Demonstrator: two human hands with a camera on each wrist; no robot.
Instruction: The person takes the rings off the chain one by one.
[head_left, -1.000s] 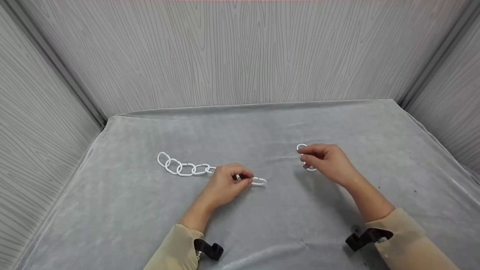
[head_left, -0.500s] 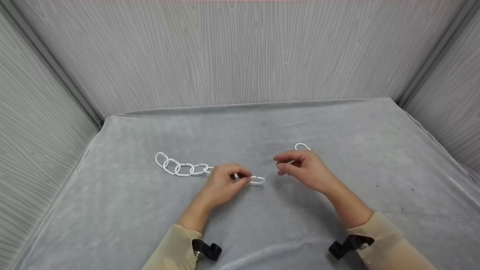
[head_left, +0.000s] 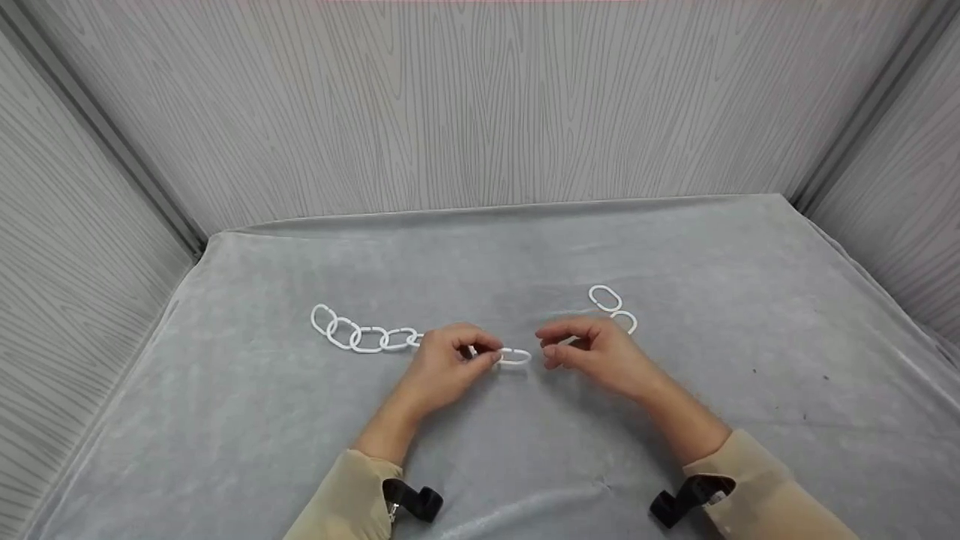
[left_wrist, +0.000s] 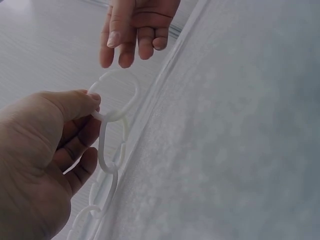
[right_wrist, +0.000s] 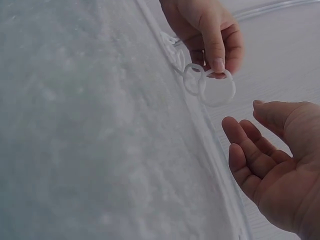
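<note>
My left hand (head_left: 446, 367) pinches the end link (left_wrist: 137, 95) of a white plastic chain (left_wrist: 102, 145) between thumb and fingers. That link sticks out to the right past the fingertips, and the rest of the chain trails left across the cloth, partly hidden behind the hand. Facing it from the right is my right hand (head_left: 600, 352), fingers loosely bent and thumb apart, with nothing in its grasp. Its fingertips hover a short way from the held link. Just behind the right hand lie a white oval link (head_left: 591, 295) and a second link (head_left: 635, 322), partly covered by that hand.
Grey cloth (head_left: 480, 270) with soft creases covers the table. A wood-grain panel (head_left: 480, 105) rises behind the table, with similar panels at both sides. Black straps (head_left: 412, 501) sit on both cuffs. A few dark specks dot the cloth at right.
My right hand has moved left, away from the two links at the right and toward the held end link; those links stay on the cloth. The left hand keeps nearly the same place.
</note>
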